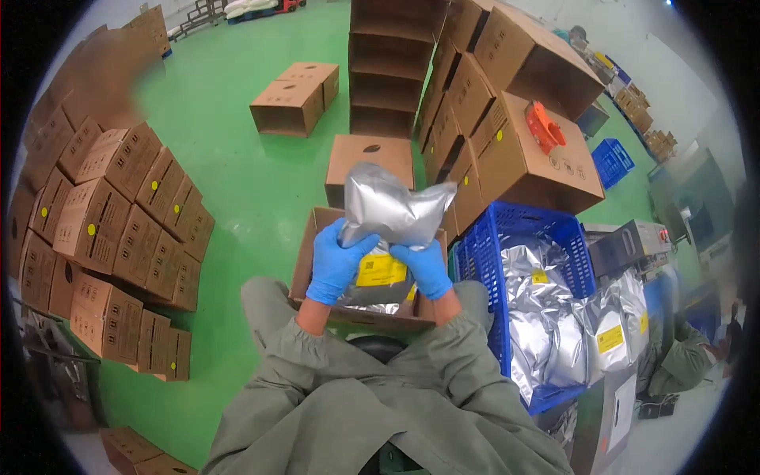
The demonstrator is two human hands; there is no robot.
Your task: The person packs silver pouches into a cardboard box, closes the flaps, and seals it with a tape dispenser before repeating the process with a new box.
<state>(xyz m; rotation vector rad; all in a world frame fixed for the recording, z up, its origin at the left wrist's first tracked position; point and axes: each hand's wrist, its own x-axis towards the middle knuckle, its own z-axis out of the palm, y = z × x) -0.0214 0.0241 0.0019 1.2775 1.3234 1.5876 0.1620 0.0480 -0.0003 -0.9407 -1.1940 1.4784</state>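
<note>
Grasping bulging, creased, glossy silver-foil pouch (393,207) with blue-gloved left hand (334,263) at eight o'clock, blue-gloved right hand (427,270) at five.

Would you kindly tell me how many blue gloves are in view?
2: one on the left hand, one on the right hand; others may be hidden.

"What sort of place is this?"
"A factory or warehouse packing area: brown cardboard cartons (134,241) stand stacked on a glossy green floor (237,178)."
"What else shows it?"
"A blue perforated plastic crate (479,265) of shiny silver pouches (529,340), and a worker's grey-green workwear (317,416) and 2 blue gloves (334,261)."
</note>
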